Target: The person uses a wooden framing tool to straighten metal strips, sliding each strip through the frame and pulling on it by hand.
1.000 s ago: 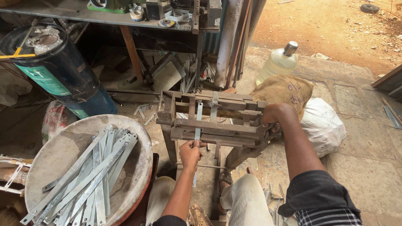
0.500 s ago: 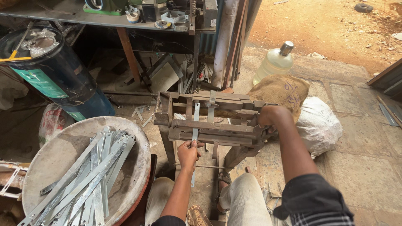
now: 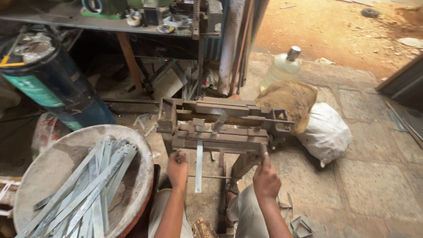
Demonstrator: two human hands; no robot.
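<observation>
A rusty metal bending machine (image 3: 220, 128) stands on a stand in front of me. A flat grey metal strip (image 3: 199, 169) sticks out of its front and hangs down. My left hand (image 3: 177, 169) is a closed fist just left of the strip, below the machine's front left corner, and I cannot see anything in it. My right hand (image 3: 265, 180) is closed around a short lever handle (image 3: 263, 153) that comes down from the machine's front right corner. My knees show below both hands.
A round pale basin (image 3: 132, 145) at the left holds several flat metal strips (image 3: 88, 189). A blue drum (image 3: 53, 88) stands behind it. A burlap sack (image 3: 288, 101), a white sack (image 3: 326, 132) and a plastic bottle (image 3: 282, 66) sit right of the machine. Bent metal pieces (image 3: 299, 224) lie on the stone floor.
My right hand has come off the machine's far right side and down to the front lever. My left hand has let go of the strip and shifted left of it.
</observation>
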